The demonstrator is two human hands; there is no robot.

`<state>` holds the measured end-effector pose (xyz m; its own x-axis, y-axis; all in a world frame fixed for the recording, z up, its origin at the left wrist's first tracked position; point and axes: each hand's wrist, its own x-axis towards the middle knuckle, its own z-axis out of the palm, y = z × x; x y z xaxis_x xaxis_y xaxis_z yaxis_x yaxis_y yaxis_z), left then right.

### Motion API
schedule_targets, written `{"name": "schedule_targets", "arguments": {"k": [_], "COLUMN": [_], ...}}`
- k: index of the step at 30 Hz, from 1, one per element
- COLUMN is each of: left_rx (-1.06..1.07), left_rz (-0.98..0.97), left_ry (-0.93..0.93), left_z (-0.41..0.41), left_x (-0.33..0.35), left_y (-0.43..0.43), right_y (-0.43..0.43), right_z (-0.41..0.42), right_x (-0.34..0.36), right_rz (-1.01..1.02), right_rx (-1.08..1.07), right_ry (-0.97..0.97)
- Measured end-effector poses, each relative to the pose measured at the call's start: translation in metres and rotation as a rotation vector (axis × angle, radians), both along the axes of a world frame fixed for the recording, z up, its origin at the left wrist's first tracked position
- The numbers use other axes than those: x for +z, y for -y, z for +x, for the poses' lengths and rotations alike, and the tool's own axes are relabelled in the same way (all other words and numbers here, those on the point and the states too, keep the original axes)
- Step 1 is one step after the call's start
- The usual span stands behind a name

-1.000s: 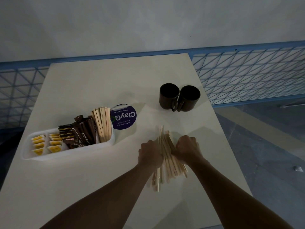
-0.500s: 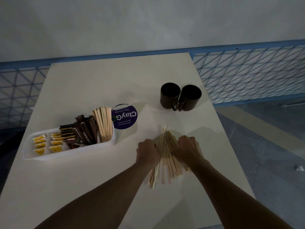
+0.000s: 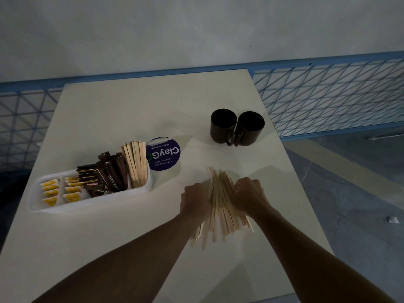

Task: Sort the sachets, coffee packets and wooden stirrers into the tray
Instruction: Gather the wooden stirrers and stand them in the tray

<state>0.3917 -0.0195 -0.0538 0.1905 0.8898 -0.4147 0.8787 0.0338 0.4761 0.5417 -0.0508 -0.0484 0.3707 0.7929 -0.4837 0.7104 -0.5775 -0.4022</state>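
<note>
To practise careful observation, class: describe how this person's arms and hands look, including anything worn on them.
The left forearm and right forearm are bare down to the picture's edge; no sleeve shows. The left hand and right hand wear no gloves, and no watch, bracelet or ring shows. No markings can be made out in the dim light.

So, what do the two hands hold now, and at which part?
The left hand and right hand grip the loose bundle of wooden stirrers at its middle, one from each side.
</note>
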Motion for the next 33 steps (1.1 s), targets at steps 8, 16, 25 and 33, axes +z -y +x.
{"name": "schedule_targets", "arguments": {"k": [8,16,25,33], "left_rx": [0.009,-0.007,0.063,0.269], "left_rz": [-0.029,-0.092,-0.088,-0.161], "left_ry": [0.075,0.167,0.196,0.412], "left_z": [-0.006,-0.013,-0.012,-0.018], "left_x": [0.009,0.027,0.023,0.019], "left_y": [-0.001,-0.007,-0.013,-0.019], "right_y": [0.005,0.003,0.004,0.003], "right_z": [0.003,0.006,0.008,0.004], "right_x": [0.004,0.013,0.003,0.001], "right_rz": [0.005,-0.004,0.151,0.290], "right_rx": [-0.036,-0.029,-0.241,-0.395], "right_ry": [-0.084,-0.117,-0.296,-0.458]}}
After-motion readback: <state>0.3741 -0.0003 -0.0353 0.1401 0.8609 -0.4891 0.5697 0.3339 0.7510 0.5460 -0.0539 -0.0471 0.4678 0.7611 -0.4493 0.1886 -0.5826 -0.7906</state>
